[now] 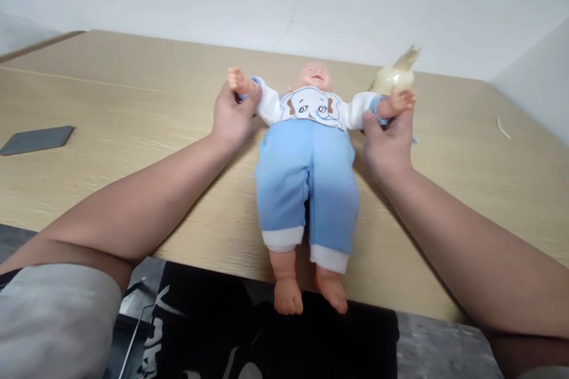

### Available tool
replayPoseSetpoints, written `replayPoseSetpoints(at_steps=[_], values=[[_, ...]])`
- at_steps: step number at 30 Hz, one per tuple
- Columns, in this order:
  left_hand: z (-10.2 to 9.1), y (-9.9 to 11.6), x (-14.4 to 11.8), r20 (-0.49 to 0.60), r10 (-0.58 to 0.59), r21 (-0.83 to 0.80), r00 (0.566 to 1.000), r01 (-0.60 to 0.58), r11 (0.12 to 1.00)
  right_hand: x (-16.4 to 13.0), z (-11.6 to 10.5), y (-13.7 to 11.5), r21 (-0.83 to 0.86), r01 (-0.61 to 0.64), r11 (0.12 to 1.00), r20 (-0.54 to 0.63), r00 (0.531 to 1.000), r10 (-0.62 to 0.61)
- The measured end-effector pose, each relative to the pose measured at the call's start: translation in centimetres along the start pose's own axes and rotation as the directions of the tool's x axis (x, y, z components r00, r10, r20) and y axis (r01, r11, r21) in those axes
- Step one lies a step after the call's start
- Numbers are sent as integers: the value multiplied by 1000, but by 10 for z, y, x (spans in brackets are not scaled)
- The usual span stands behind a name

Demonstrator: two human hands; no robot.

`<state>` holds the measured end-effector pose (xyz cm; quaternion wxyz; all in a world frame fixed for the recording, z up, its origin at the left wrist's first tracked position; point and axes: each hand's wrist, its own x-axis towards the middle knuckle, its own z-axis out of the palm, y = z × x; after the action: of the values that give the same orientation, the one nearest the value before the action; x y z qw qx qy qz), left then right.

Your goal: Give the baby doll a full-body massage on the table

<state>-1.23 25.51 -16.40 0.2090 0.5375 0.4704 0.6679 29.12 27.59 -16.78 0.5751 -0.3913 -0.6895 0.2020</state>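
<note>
A baby doll [309, 160] lies face up on the wooden table, dressed in blue trousers and a white top with an elephant print. Its head points toward the wall and its bare feet stick out past the near table edge. My left hand [233, 115] is closed around the doll's arm on the left, near the blue cuff. On the other side, my right hand [393, 139] grips the doll's other arm close to the wrist. Both doll arms are spread out sideways. The fingers under each doll arm are partly hidden.
Behind my right hand stands a round, pale, shiny object [393, 78] with a gathered, tail-like top. A flat grey piece [38, 139] lies at the left of the table [133, 112]. A thin white strip [503, 127] rests at the right. Black printed fabric [275, 337] is below the near edge.
</note>
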Motion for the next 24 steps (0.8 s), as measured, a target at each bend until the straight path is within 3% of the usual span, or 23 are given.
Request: replayPoseSetpoints(at_steps=[2, 4, 8, 12, 17, 20, 24], values=[[5, 15, -12, 75, 128, 96, 989, -134, 986, -6, 1, -12, -34, 81, 996, 58, 995, -79], [8, 28, -22, 189, 174, 157, 966, -205, 966, -10, 2, -23, -65, 132, 989, 146, 982, -122], [10, 42, -29, 366, 231, 290, 902, -346, 893, -11, 1, -36, -171, 232, 958, 286, 942, -177], [12, 44, -28, 446, 232, 321, 864, -397, 860, -8, -1, -38, -214, 230, 949, 362, 921, -142], [14, 43, -32, 320, 198, 334, 927, -306, 892, -8, 1, -35, -199, 199, 960, 330, 936, -126], [11, 39, -28, 206, 125, 325, 971, -188, 927, -6, 2, -28, -91, 80, 993, 231, 971, -57], [5, 26, -15, -94, -31, 305, 995, 59, 951, 3, -2, -8, 54, -109, 993, 50, 993, 106]])
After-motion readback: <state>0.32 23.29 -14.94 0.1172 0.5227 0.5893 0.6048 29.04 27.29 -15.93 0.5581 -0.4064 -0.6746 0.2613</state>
